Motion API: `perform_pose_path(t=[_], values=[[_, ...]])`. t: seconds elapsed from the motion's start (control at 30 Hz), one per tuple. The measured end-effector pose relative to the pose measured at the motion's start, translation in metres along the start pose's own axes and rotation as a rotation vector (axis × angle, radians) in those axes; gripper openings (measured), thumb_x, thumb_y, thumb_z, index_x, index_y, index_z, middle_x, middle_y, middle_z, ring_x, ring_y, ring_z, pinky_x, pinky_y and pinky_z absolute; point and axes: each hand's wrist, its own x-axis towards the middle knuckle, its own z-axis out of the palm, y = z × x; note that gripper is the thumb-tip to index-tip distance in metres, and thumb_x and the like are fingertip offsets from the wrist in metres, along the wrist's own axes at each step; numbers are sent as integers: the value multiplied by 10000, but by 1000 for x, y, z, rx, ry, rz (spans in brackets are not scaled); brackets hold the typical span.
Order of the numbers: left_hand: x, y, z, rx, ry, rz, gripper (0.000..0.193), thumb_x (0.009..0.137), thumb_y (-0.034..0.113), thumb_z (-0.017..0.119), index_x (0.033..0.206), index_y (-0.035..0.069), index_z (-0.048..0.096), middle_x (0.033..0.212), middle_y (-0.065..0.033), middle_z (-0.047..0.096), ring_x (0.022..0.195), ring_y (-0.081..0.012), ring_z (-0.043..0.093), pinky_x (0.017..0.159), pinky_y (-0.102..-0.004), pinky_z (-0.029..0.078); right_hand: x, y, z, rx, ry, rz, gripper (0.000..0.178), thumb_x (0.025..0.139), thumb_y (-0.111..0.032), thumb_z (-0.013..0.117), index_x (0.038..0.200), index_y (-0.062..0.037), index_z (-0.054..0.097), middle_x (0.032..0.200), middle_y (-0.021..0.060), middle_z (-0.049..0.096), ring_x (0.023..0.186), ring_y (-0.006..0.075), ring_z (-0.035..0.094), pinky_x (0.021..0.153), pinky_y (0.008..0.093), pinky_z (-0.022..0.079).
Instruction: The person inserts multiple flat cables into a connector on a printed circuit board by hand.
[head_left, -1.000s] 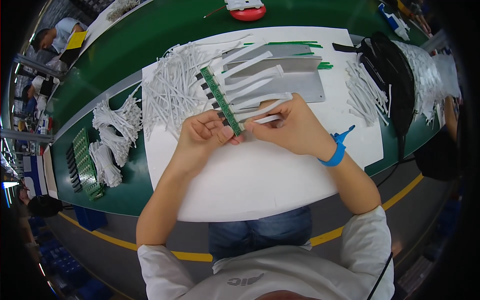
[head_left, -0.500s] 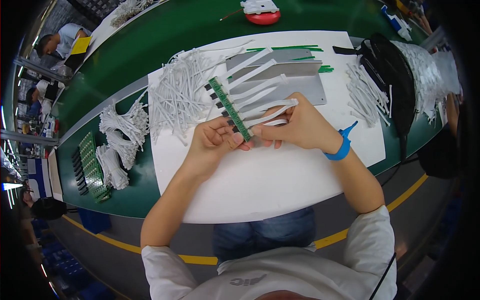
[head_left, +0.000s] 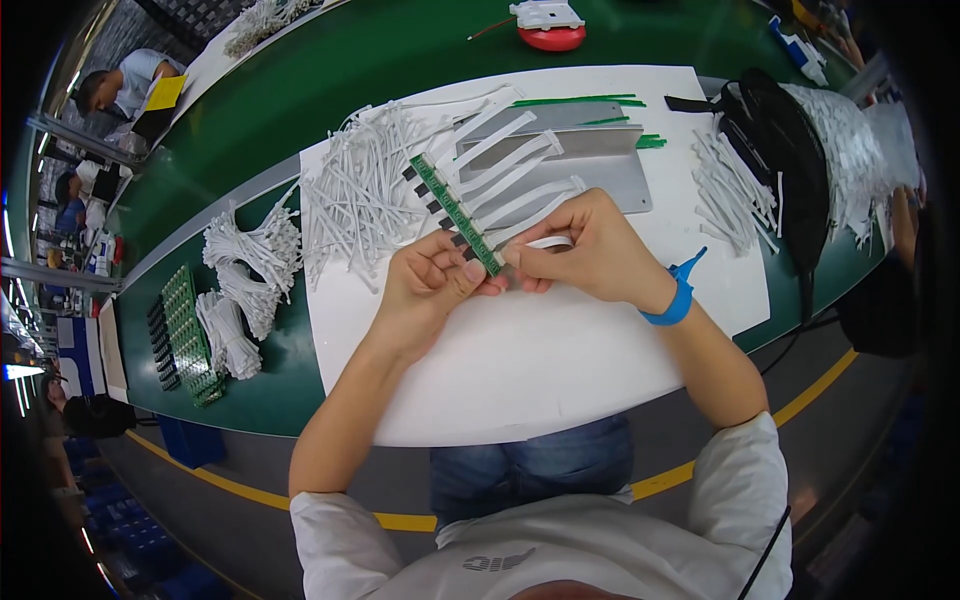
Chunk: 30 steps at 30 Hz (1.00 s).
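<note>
A narrow green circuit board strip is held slanted above the white sheet. My left hand is closed on its near end, thumb and fingers pinching the edge. Black connectors line the board's left side, and several white cables fan out from its right side. My right hand, wearing a blue wrist strap, pinches a white cable close to the board's near end. The fingers hide where that cable's tip meets the board.
A heap of white cables lies left of the board, with a grey metal bracket behind. Cable bundles and green boards sit at left. Loose cables and a black bag are at right.
The board's far end has shifted slightly left, and its cables have swung with it. My right fingers have curled closer around the cable at the board's near end.
</note>
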Motion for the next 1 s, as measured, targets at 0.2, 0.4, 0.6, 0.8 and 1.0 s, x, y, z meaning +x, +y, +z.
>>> perform_pose_path(t=[0.2, 0.4, 0.6, 0.8, 1.0], values=[[4, 11, 1, 18, 112, 227, 377, 832, -25, 677, 1171, -55, 515, 1079, -143, 635, 992, -238, 645, 873, -363, 542, 11, 13, 4, 133, 314, -354, 499, 888, -204, 678, 1255, 64, 473, 930, 74, 594, 706, 98, 596, 592, 241, 508], [6, 12, 10, 156, 128, 381, 501, 783, -77, 701, 1220, -33, 461, 1141, -140, 591, 1035, -238, 612, 910, -372, 512, 0, 16, 11, 95, 15, -169, 421, 949, -251, 580, 1280, -12, 475, 830, 38, 543, 613, 83, 541, 488, 227, 455], [7, 5, -5, 402, 125, 405, 574, 708, -100, 757, 1204, -11, 481, 1114, -111, 586, 1030, -208, 598, 860, -338, 522, 0, 13, 19, 151, -43, -53, 261, 961, -166, 546, 1167, -4, 540, 811, 61, 598, 644, 83, 564, 477, 221, 462], [8, 40, -4, 276, 115, 446, 536, 760, 141, 749, 1232, 4, 535, 1103, -132, 625, 988, -201, 617, 841, -312, 504, 4, 9, 0, 97, 15, -112, 226, 935, -69, 571, 1128, 48, 554, 869, 84, 624, 705, 98, 591, 498, 217, 482], [3, 42, 3, 1049, 38, 539, 472, 653, -21, 705, 1116, 26, 628, 967, -124, 647, 863, -216, 647, 763, -314, 516, 6, 23, 9, -181, 106, -193, 195, 919, -56, 581, 1100, -7, 633, 886, 62, 632, 696, 111, 597, 522, 224, 503]])
